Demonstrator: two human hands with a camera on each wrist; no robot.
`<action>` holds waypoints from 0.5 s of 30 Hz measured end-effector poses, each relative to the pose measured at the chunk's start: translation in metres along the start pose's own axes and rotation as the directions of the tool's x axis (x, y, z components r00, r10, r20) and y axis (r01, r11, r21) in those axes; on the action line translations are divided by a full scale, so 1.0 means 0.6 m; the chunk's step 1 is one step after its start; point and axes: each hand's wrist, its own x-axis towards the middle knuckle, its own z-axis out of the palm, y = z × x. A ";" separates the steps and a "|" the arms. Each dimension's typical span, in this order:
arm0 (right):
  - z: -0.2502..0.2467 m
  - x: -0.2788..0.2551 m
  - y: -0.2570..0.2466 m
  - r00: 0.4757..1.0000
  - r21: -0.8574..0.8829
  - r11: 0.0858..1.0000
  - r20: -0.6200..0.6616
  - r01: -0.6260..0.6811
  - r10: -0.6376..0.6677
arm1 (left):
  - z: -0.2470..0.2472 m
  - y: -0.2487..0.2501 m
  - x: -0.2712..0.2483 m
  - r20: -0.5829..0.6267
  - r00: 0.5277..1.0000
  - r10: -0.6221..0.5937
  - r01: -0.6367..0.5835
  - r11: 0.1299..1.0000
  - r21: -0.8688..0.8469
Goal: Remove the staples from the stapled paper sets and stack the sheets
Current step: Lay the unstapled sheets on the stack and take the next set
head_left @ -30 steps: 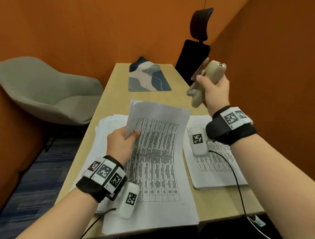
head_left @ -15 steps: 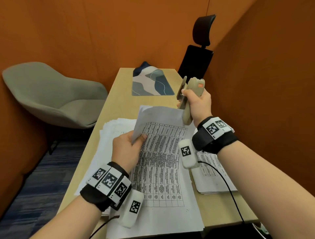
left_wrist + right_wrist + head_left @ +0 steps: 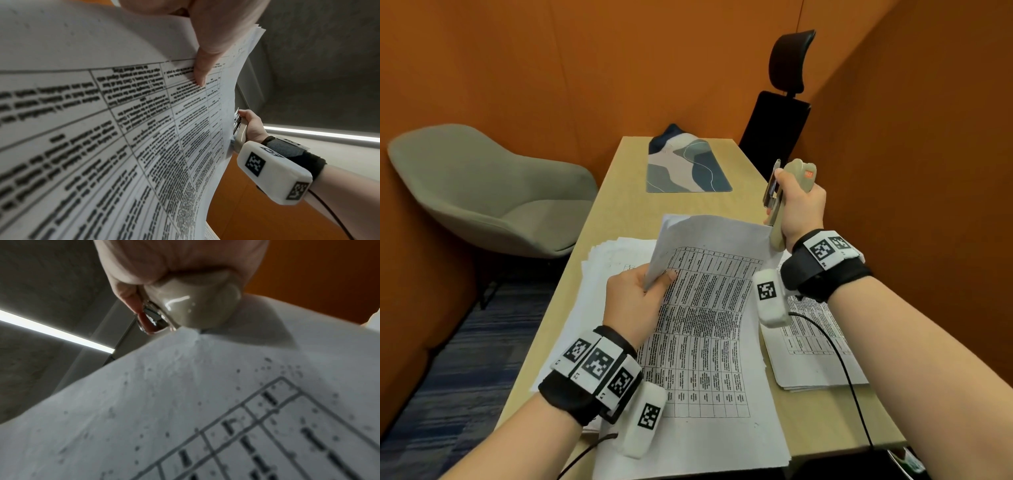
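Note:
A stapled paper set (image 3: 705, 325) printed with a table is lifted off the desk at its far end. My left hand (image 3: 635, 298) pinches its left edge, thumb on the printed side (image 3: 202, 69). My right hand (image 3: 799, 209) grips a beige stapler-shaped tool (image 3: 787, 202) upright, its lower end touching the set's far right corner (image 3: 193, 332). The tool's metal jaw shows beside my thumb (image 3: 152, 319). No staple is visible. A pile of sheets (image 3: 606, 267) lies under and left of the held set.
A second stack of printed sheets (image 3: 822, 353) lies on the wooden desk (image 3: 619, 205) under my right wrist. A patterned mat (image 3: 685, 168) lies at the far end. A grey chair (image 3: 489, 195) stands left, a black office chair (image 3: 777, 126) behind. Orange walls enclose the space.
My right hand has come down and left with the tool, from up in the air to the far right corner of the set. The left hand keeps its pinch on the paper.

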 end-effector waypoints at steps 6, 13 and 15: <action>-0.002 -0.003 0.006 1.000 -0.022 1.000 0.021 0.012 -0.011 | 0.002 -0.009 -0.002 0.022 0.999 -0.046 0.046 0.999 0.007; -0.018 -0.007 -0.002 1.000 0.039 0.999 -0.020 -0.008 0.009 | 0.004 0.008 -0.005 0.034 0.999 -0.042 0.042 0.999 0.012; -0.027 -0.013 -0.013 0.999 0.142 0.990 -0.038 0.029 -0.023 | 0.001 0.008 0.000 0.005 0.998 -0.056 0.056 0.998 0.010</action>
